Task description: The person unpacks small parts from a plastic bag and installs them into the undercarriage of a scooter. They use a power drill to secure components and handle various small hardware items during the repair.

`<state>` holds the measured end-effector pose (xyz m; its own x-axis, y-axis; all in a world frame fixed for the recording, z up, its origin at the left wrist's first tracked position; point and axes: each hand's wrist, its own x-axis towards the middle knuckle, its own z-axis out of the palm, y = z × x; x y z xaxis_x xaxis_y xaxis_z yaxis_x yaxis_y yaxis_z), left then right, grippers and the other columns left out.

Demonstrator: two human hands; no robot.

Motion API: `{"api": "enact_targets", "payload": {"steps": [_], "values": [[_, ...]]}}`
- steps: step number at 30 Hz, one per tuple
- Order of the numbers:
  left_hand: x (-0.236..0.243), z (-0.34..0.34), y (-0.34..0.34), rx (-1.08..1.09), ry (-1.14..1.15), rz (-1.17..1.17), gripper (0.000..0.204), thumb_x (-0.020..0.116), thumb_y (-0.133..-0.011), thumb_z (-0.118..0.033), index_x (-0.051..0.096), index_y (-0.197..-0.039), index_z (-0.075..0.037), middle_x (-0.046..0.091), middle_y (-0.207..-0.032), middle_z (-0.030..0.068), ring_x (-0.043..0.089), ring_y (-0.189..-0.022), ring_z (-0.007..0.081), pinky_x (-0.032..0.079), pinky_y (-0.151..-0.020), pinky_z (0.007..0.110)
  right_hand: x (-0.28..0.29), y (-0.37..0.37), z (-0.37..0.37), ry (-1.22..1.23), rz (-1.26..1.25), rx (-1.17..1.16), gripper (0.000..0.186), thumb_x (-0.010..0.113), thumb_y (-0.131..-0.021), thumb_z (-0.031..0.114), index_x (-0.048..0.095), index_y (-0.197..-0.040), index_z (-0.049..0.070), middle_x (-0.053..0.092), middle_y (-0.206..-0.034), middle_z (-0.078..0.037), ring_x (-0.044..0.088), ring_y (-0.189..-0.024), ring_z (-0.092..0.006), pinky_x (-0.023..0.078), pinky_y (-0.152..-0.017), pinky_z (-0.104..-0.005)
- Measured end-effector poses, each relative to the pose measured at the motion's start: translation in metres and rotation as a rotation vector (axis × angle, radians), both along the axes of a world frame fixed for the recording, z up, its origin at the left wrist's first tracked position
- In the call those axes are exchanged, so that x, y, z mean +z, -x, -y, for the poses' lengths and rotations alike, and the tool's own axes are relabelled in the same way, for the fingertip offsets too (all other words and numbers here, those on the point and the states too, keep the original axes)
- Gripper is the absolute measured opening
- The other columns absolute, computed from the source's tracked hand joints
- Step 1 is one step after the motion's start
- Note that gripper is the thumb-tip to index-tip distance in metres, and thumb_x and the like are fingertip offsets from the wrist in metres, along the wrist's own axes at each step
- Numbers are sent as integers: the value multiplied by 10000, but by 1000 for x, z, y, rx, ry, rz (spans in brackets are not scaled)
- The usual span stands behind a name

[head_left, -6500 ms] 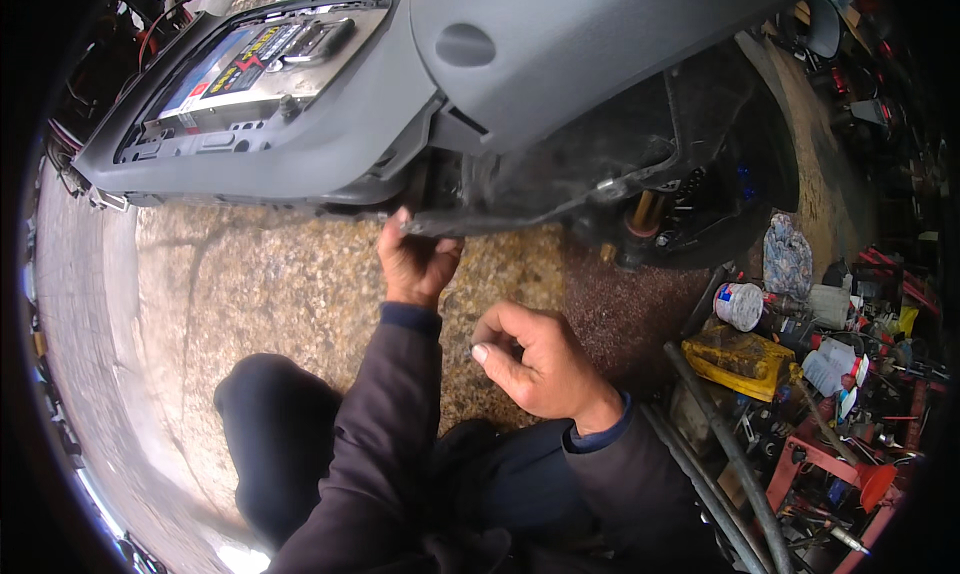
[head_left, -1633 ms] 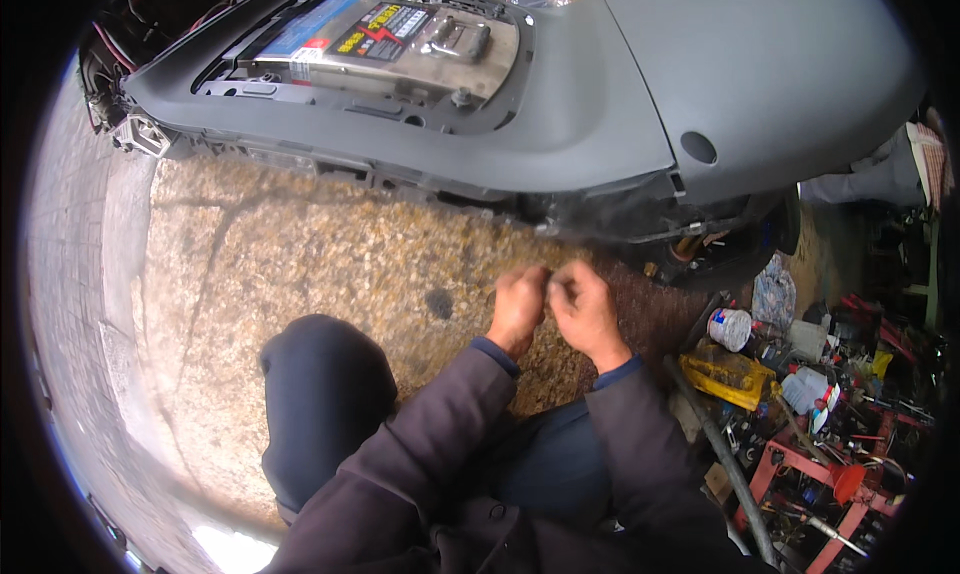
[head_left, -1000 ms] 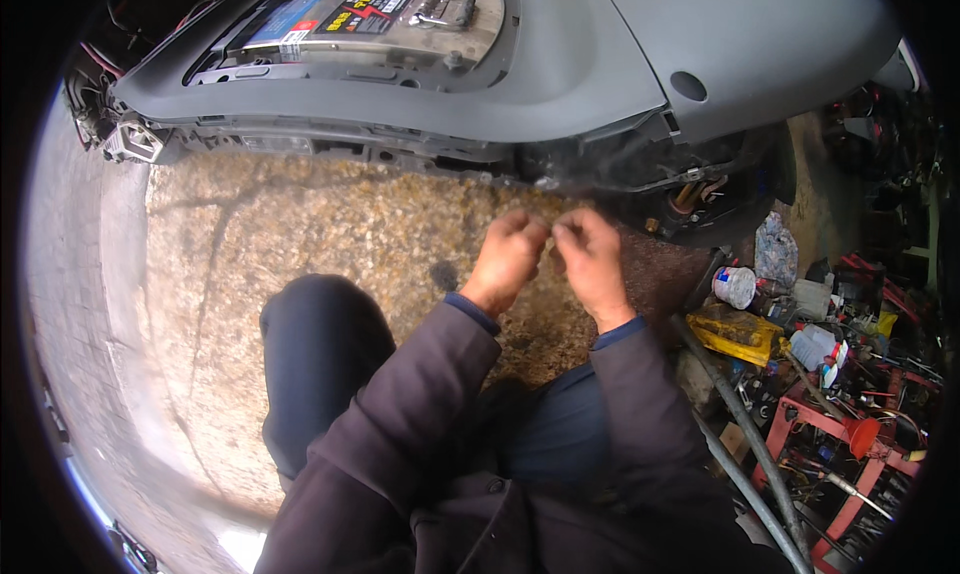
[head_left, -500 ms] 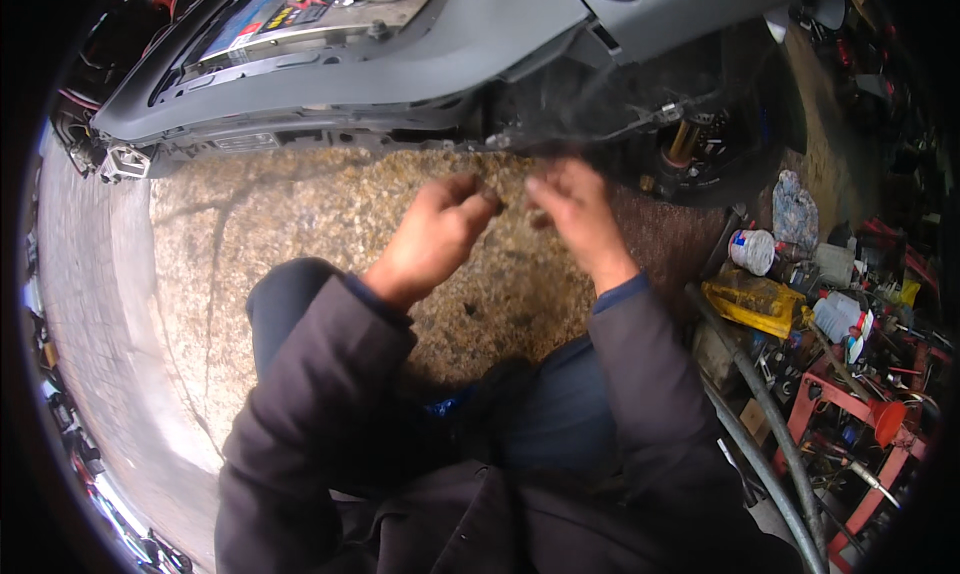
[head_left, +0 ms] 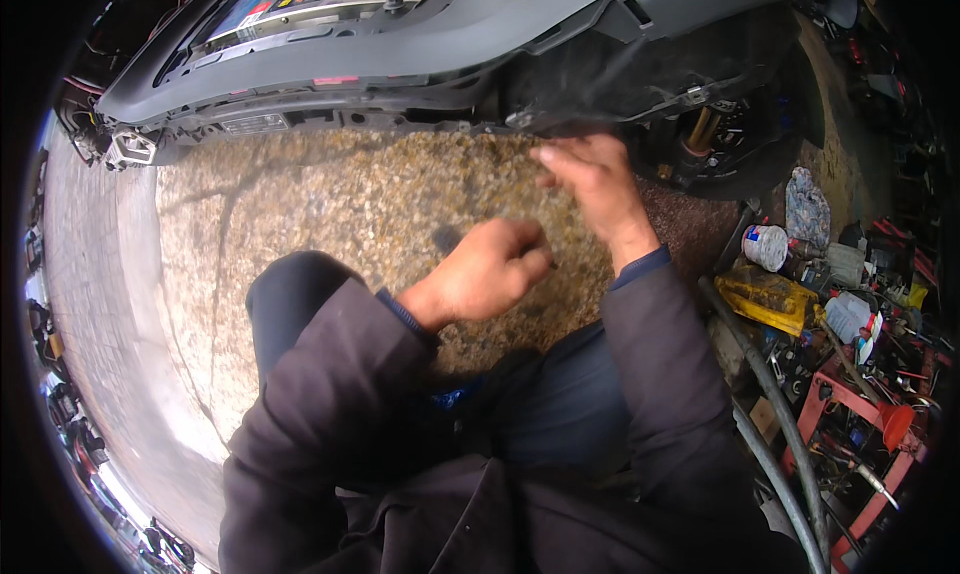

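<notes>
Over the stony concrete floor (head_left: 330, 199), my left hand (head_left: 488, 274) is closed with its fingers curled toward the right. A tiny dark bit shows at its fingertips, too small to name. My right hand (head_left: 597, 184) reaches up to the lower edge of the grey car body panel (head_left: 400, 54). Its fingers are loosely bent and somewhat apart, near the black underside and wheel-arch liner (head_left: 620, 89), and I see nothing held in them. Inside the arch, a brass-coloured cylinder (head_left: 703, 131) is visible.
Scattered tools and parts lie at the right, with a yellow container (head_left: 765, 299), a white tub (head_left: 765, 247), a crumpled cloth (head_left: 806, 209) and a red metal frame (head_left: 825, 399). Grey metal tubes (head_left: 760, 374) run beside my right arm. A dark blue knee (head_left: 300, 284) juts forward at left.
My left hand has drawn back toward me and slightly right, away from the car's edge. My right hand has shifted a little right. The view has shifted slightly too.
</notes>
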<state>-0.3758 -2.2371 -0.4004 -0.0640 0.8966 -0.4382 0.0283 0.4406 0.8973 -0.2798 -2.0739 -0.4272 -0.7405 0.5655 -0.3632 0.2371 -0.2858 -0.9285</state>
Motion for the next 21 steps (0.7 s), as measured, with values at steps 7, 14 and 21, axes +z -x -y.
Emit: {"api": "enact_targets", "payload": {"steps": [7,14,21], "values": [[-3,5,0,-14,-49,63,176,569,-922,-156,588,-849,3,533,-666,32,485,-635,117,428,-578,313,-7,1,2,8,-30,-146,183,677,-866,113,691,-923,-61,707,-882,-112,671,-778,-169,547,-670,-292],[-2,9,2,-14,-154,9,185,561,-919,-153,588,-827,6,555,-671,96,525,-634,187,451,-604,364,-4,0,2,35,-15,-156,182,622,-886,63,655,-1022,-55,681,-974,-114,673,-896,-208,549,-710,-324],[6,10,6,-49,-177,-24,200,572,-908,-178,598,-834,7,620,-719,171,622,-690,284,489,-656,406,-4,-2,0,26,10,-115,198,599,-909,61,653,-1078,-28,677,-1048,-115,674,-949,-213,549,-734,-324]]}}
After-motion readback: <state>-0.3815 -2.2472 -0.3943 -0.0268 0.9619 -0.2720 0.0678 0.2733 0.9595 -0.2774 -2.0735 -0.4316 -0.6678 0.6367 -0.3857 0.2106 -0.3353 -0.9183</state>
